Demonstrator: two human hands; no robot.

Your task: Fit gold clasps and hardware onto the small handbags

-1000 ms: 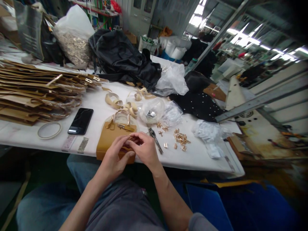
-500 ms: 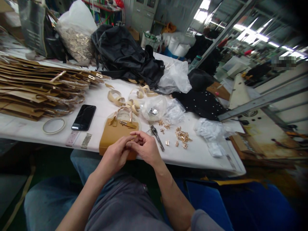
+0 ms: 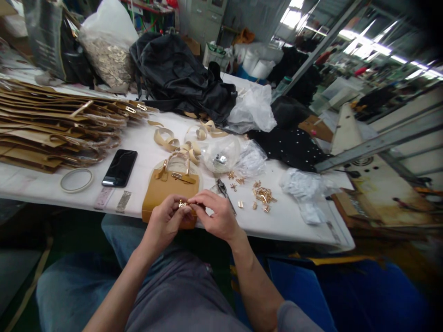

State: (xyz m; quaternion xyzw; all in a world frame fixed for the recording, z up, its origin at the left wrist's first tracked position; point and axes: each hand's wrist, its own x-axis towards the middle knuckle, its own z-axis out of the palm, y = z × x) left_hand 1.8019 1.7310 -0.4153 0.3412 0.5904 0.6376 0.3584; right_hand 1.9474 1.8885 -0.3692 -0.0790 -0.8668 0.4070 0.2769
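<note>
Fingers shift, and a gold piece shows

Both hands have slid a little toward the table edge in the last half second. The small gold metal piece [image 3: 182,204] now peeks out between them. It is tiny and shiny. The left hand [image 3: 165,224] and right hand [image 3: 217,216] both pinch it with their fingertips, just over the front of the tan handbag [image 3: 166,190] on the white table [image 3: 287,221]. Pliers [image 3: 224,191] and loose gold pieces [image 3: 263,196] lie nearby.
</note>
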